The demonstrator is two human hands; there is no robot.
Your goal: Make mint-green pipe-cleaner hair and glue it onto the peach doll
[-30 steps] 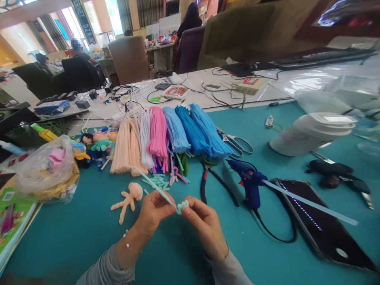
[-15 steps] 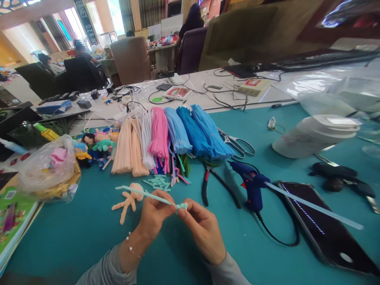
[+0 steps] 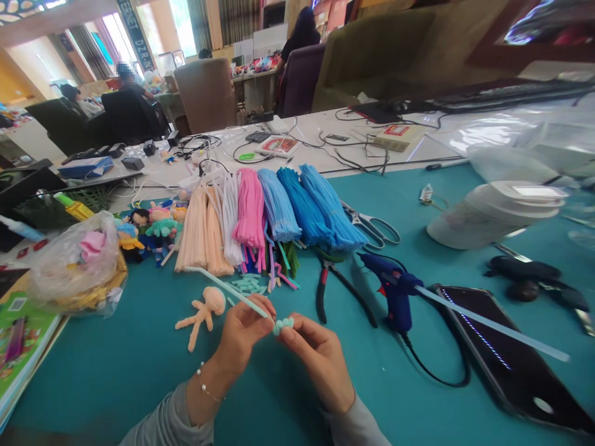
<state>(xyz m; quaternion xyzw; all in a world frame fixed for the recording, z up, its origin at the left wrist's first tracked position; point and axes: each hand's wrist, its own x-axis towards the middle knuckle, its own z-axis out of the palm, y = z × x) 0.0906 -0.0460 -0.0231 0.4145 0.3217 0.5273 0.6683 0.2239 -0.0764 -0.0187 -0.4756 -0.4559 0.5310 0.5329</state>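
A mint-green pipe cleaner (image 3: 227, 288) runs up and left out of my left hand (image 3: 244, 334), whose thumb and fingers pinch it. Its other end is bent into a small wavy bunch (image 3: 283, 324), which my right hand (image 3: 320, 356) pinches between thumb and forefinger. The fingertips of both hands are close together over the teal mat. Left of my left hand lies a peach pipe-cleaner figure (image 3: 202, 316) with a round head and thin limbs. Short mint-green cut pieces (image 3: 251, 284) lie in a pile just beyond my hands.
Bundles of peach, white, pink and blue pipe cleaners (image 3: 313, 207) lie beyond the hands. To the right are pliers (image 3: 348, 291), scissors (image 3: 372, 224), a blue glue gun (image 3: 393, 291), a phone (image 3: 511, 353) and a white cup (image 3: 493, 214). Small dolls (image 3: 155, 226) and a plastic bag (image 3: 77, 260) are at left.
The free end of the pipe cleaner has swung upward, away from the peach figure's head. Both hands stay in nearly the same place, still pinching it.
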